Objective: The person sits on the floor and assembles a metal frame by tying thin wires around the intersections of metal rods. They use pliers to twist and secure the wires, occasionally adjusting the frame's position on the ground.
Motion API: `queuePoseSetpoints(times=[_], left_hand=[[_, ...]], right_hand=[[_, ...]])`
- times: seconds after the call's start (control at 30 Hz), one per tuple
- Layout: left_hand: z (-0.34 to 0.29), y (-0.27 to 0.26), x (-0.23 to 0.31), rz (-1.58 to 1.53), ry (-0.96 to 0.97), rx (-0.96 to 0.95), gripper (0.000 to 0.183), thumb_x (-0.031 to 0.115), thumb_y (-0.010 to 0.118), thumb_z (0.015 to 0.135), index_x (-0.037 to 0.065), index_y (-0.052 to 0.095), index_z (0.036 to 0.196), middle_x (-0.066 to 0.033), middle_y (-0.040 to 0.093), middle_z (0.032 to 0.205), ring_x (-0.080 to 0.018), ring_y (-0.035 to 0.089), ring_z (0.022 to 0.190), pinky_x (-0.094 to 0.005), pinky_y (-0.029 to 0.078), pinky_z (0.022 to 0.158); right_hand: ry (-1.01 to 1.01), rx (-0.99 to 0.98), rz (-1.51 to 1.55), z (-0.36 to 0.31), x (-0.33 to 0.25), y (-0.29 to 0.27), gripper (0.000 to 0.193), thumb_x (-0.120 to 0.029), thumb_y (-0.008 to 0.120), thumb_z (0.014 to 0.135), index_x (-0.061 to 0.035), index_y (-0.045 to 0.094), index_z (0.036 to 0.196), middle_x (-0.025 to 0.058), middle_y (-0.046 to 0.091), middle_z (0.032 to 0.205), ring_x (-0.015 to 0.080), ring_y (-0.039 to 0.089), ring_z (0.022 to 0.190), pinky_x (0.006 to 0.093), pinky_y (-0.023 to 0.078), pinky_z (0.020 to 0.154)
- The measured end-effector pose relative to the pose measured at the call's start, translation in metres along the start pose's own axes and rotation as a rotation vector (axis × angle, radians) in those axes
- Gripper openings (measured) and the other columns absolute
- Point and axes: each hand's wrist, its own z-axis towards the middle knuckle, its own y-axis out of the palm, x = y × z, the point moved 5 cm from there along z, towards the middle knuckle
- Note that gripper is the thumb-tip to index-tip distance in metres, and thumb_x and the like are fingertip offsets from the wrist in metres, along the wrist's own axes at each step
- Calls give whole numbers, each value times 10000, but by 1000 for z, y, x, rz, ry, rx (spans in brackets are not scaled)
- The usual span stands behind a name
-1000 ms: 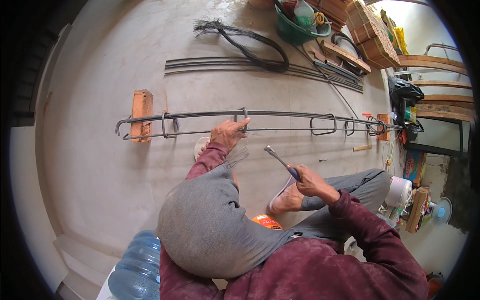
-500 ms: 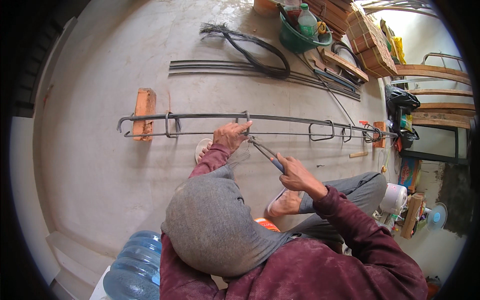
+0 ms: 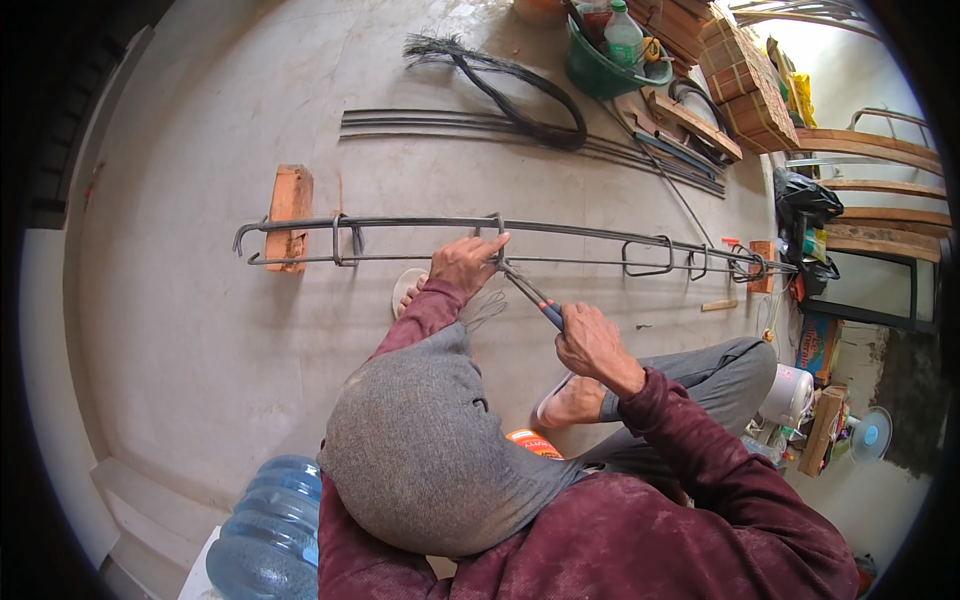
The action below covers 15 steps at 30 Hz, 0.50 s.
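A long cage of steel bars (image 3: 580, 230) lies across the floor in front of me, with rectangular stirrups looped around it. My left hand (image 3: 463, 265) grips the middle stirrup (image 3: 500, 222), its index finger stretched along it and its thumb near the lower bar. Wrapped around the blue handles of a pair of pincers (image 3: 530, 290), my right hand (image 3: 592, 342) holds them at a slant. The pincers' jaws meet the lower bar where it crosses that stirrup; the tie there is too small to make out. Thin loose wires (image 3: 488, 308) hang below my left hand.
Bricks prop the cage at the left (image 3: 290, 205) and at the right (image 3: 761, 266). Beyond it lie straight bars (image 3: 420, 125), a bundle of tie wire (image 3: 520, 115) and a green tub (image 3: 590, 75). Blue water jugs (image 3: 270, 530) stand near left.
The pincers' jaws have come up slightly closer to the lower bar, and my right hand has moved slightly left and away from me. My left hand keeps its hold on the stirrup.
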Motion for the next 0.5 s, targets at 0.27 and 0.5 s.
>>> queuePoseSetpoints(times=[0.27, 0.5], left_hand=[[-2, 9, -4, 92, 20, 20, 698, 198, 796, 658, 327, 564, 1303, 21, 618, 736, -176, 624, 684, -330, 510, 605], [-4, 5, -5, 142, 29, 73, 527, 269, 785, 687, 331, 648, 1192, 22, 613, 652, -161, 607, 574, -309, 500, 520]], right_hand=[[125, -223, 267, -4, 2, 11, 283, -243, 579, 879, 20, 523, 967, 205, 610, 842, 383, 609, 813, 474, 484, 673], [451, -871, 1956, -23, -22, 39, 299, -286, 525, 969, -13, 518, 1091, 44, 543, 850, 136, 572, 728, 317, 501, 607]])
